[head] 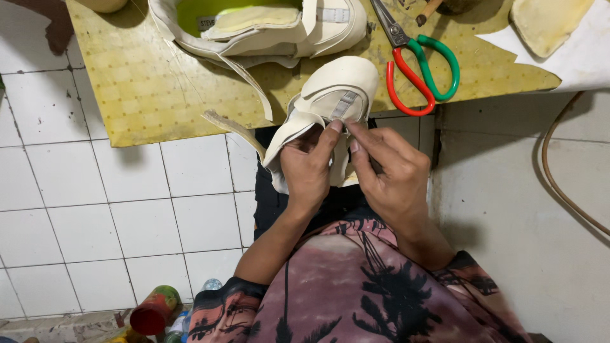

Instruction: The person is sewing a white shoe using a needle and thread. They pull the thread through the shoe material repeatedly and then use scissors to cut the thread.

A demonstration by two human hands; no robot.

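A yellow patterned work board (159,95) carries a cream shoe upper (267,28), red-and-green scissors (422,67) and a white sheet (572,60), above the white tiled floor (95,216).

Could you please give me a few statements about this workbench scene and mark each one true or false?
1. Both hands, the left hand and the right hand, hold the cream shoe upper. True.
2. The scissors have one red and one green handle. True.
3. The scissors lie on the tiled floor. False: they lie on the yellow mat on the bench.
4. A second cream shoe piece lies on the mat beyond the held one. True.
5. The right hand holds a hammer. False: its fingers pinch the shoe upper.
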